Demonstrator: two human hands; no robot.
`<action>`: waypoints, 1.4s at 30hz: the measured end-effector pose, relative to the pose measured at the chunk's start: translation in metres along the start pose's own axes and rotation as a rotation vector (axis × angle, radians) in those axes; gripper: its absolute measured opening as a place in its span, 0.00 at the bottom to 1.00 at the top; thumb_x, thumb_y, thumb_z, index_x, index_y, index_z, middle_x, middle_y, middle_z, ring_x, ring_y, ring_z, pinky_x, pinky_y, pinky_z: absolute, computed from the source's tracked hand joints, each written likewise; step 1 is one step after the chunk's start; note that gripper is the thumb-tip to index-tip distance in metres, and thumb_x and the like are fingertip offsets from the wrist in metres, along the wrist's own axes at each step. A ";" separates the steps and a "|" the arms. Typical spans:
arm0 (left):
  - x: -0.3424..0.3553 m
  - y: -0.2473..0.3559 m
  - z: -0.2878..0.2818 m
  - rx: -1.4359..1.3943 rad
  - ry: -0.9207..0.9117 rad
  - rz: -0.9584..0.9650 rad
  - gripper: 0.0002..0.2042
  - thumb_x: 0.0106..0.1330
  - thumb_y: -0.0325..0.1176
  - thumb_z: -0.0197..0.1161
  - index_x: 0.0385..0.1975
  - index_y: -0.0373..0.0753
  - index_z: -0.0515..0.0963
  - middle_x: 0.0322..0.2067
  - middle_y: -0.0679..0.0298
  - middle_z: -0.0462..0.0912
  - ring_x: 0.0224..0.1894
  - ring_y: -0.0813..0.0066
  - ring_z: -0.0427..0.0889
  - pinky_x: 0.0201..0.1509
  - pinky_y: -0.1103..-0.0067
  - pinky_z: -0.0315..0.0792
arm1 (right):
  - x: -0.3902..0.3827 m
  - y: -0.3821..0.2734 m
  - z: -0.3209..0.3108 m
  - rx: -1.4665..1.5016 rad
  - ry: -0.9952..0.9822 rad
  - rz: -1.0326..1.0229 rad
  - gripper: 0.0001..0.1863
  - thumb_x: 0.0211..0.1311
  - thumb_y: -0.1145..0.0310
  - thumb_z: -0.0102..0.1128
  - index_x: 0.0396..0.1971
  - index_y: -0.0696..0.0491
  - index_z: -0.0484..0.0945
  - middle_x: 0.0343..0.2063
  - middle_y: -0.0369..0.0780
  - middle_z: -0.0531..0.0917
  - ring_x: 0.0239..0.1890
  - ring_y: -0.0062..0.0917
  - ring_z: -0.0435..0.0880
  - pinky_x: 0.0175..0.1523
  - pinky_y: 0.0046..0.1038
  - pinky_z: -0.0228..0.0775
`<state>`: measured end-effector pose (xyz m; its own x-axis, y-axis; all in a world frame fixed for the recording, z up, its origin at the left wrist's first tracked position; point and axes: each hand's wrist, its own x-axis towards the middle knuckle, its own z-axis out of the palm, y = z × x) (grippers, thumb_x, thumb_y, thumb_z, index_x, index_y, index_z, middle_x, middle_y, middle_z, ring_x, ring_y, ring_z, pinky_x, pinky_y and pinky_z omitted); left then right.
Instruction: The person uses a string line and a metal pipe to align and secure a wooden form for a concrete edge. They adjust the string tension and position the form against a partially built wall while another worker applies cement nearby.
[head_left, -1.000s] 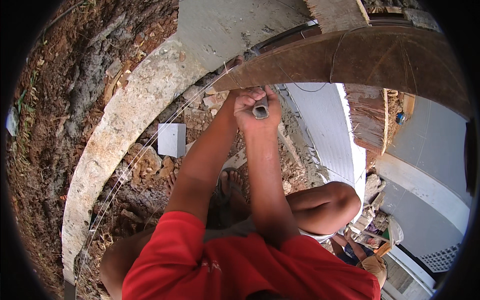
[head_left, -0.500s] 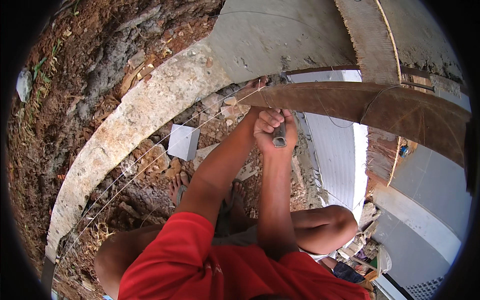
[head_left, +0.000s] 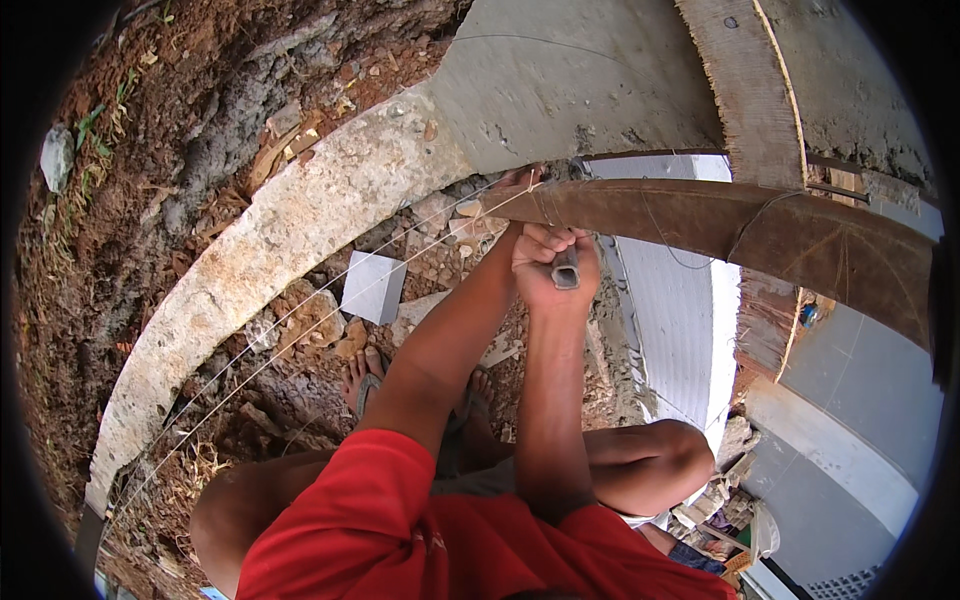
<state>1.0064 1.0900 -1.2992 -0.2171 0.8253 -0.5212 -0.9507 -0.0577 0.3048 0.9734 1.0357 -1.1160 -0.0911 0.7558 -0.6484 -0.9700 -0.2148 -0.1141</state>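
Note:
My right hand (head_left: 545, 283) is closed around a short, hollow square metal tube (head_left: 566, 272), whose open end points toward me. It sits just below the brown board (head_left: 700, 215), near that board's left end. My left arm reaches up behind the same end. Only a bit of my left hand (head_left: 520, 178) shows above the board, beside the tied string (head_left: 536, 183), and its fingers are mostly hidden. Thin wire (head_left: 745, 232) loops around the board farther right.
Two taut strings run to the lower left, along a curved-looking concrete edge (head_left: 270, 225). A pale block (head_left: 373, 287) lies among rubble by my feet. To the right stand a white block wall (head_left: 670, 320) and a rough wooden plank (head_left: 750, 90). Reddish soil rises at left.
The view has shifted slightly, so the board and concrete appear a little lower and farther right. My right hand still grips the metal tube, with its open end turned slightly more toward me.

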 end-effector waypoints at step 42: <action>0.008 0.003 0.018 -0.076 -0.115 -0.049 0.12 0.66 0.33 0.70 0.45 0.38 0.80 0.41 0.64 0.83 0.42 0.70 0.82 0.48 0.73 0.78 | -0.011 0.015 -0.012 -0.365 0.061 -0.145 0.14 0.72 0.56 0.45 0.29 0.47 0.69 0.17 0.32 0.71 0.16 0.23 0.70 0.19 0.28 0.63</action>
<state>1.0054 1.1070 -1.2882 -0.1472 0.8870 -0.4378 -0.9745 -0.0543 0.2175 0.9627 1.0168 -1.1195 0.0654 0.7587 -0.6481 -0.8269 -0.3224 -0.4608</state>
